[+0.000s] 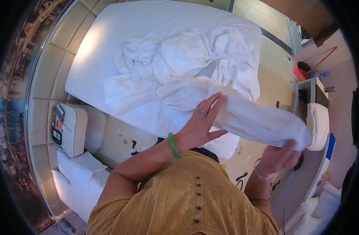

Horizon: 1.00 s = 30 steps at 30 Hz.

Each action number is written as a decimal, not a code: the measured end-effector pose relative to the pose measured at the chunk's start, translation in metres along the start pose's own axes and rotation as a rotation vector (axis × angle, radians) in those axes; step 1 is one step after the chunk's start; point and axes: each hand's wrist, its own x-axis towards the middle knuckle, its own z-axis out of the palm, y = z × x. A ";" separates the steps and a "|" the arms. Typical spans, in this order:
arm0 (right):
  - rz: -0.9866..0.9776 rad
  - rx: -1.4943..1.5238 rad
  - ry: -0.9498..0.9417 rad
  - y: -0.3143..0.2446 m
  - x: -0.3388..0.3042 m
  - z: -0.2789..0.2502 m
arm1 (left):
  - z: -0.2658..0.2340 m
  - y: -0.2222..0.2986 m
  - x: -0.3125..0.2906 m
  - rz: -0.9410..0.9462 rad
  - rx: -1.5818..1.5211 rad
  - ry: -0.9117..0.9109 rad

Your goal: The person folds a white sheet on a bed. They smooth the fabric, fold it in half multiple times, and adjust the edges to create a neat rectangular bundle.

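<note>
A white bed sheet (261, 119) stretches from the heap of white bedding (187, 55) on the bed out to my right side. My left hand (203, 121), with a ring on one finger and a green bangle at the wrist, rests its outstretched fingers against the cloth, thumb apart. Farther right, my right hand (279, 158) is closed on the end of the sheet; its fingers are slightly blurred and partly behind the fabric. Between the hands the cloth hangs in long gathered folds, off the near right corner of the bed.
The bed (105, 47) has a bare white surface at its far left, beside a padded headboard (56, 66). A white nightstand (74, 129) bears small items. Scraps litter the tiled floor (120, 133). Along the right wall, a folded white stack (318, 125) lies by a shelf.
</note>
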 end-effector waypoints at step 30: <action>-0.039 0.007 -1.567 -0.012 -0.026 0.086 | -0.199 0.000 -0.053 0.189 -1.205 -0.411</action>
